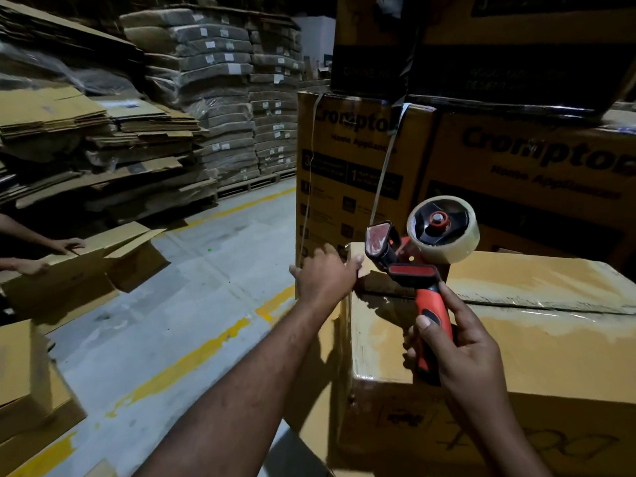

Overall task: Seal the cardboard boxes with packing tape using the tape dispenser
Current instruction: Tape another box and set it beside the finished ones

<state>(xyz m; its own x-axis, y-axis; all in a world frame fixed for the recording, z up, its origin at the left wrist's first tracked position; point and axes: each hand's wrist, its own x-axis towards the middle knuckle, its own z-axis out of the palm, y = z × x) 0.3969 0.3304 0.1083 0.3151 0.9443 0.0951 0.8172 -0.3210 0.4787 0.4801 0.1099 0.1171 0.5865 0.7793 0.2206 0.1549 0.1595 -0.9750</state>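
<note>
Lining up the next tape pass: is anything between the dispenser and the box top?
Nothing visible. The tape dispenser, in the right hand, sits just above the cardboard box; the left hand rests at its far-left corner.

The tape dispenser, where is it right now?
In the head view, the tape dispenser is at right of centre, its handle gripped by the right hand above the cardboard box, with the left hand on the box's far left corner.

The cardboard box (516, 339) is running off the right and bottom edges. Behind it, the printed cartons (361, 160) are showing small lettering too blurred to read.
</note>
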